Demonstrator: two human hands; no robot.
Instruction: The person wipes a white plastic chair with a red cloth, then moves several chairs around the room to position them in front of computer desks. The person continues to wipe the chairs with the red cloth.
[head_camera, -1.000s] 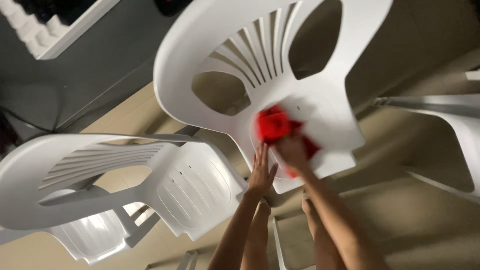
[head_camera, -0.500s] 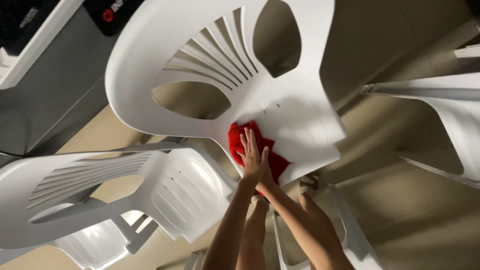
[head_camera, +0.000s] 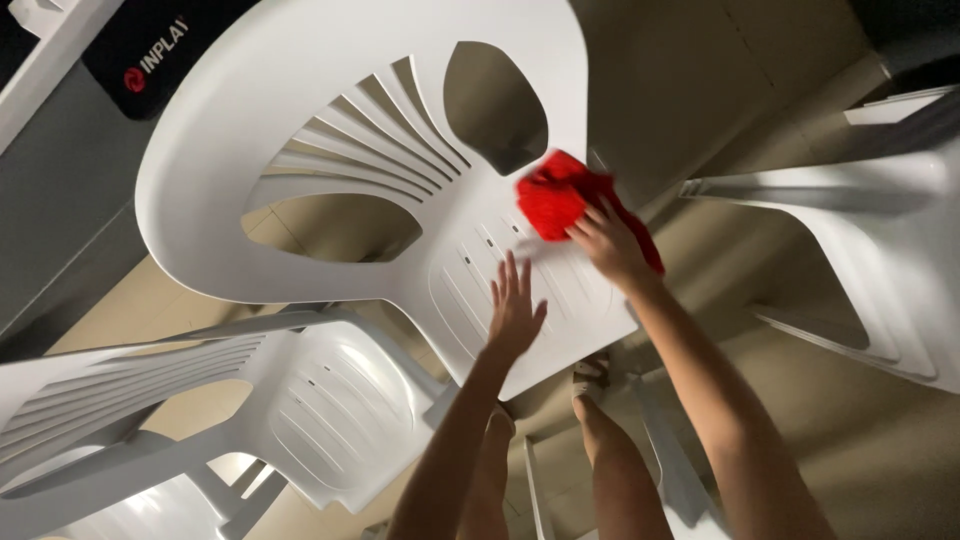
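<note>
The red cloth (head_camera: 556, 198) lay bunched on the rear part of the seat of the white plastic chair (head_camera: 330, 120), just under the opening at the foot of the backrest, and the right hand (head_camera: 610, 243) pressed on its near edge with the fingers closed over the fabric, so the cloth stayed between the palm and the plastic; this looked like a wiping hold, because a crumpled rag kept flat under the fingers touches more of the surface. The right arm was stretched forward from the lower right of the view, the wrist a little bent so that the hand came down on the cloth from above. To the left of this hand, and a bit nearer to the person, the left hand (head_camera: 516, 305) rested flat on the slotted seat with all fingers spread and straight, gripping nothing; it seemed to steady the light chair so it would not slide under the pressure. The left forearm rose almost straight from the bottom of the view. Below both hands, the person's bare legs and one foot (head_camera: 592, 372) stood close to the front edge of the seat. Farther to the left of the hands stood a second white chair (head_camera: 330, 410), and to the right a part of a third white chair (head_camera: 880, 260), both apart from the hands.
</note>
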